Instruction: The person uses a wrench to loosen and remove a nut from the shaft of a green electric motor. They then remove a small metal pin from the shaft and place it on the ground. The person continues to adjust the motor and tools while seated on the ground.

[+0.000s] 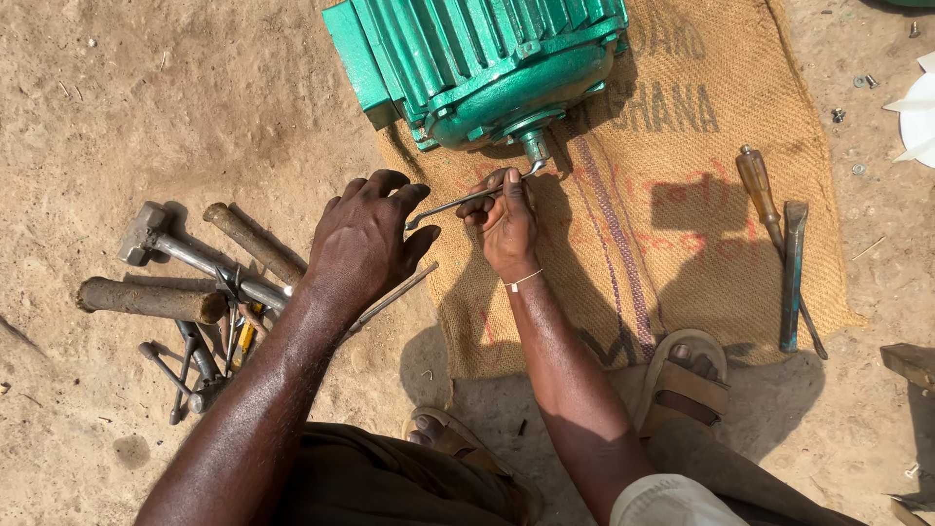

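Note:
A green ribbed electric motor lies on a brown burlap sack, its short shaft pointing toward me. My right hand grips a slim metal spanner whose far end sits at the shaft. My left hand hovers palm down at the sack's left edge, fingers spread and bent, right by the spanner's near end. It holds nothing that I can see. A thin metal rod lies on the ground under that hand.
A pile of tools lies on the dirt at left: a hammer, wooden-handled pieces, pliers and small spanners. A screwdriver and a chisel rest on the sack's right side. My sandalled feet are near. A white fan lies far right.

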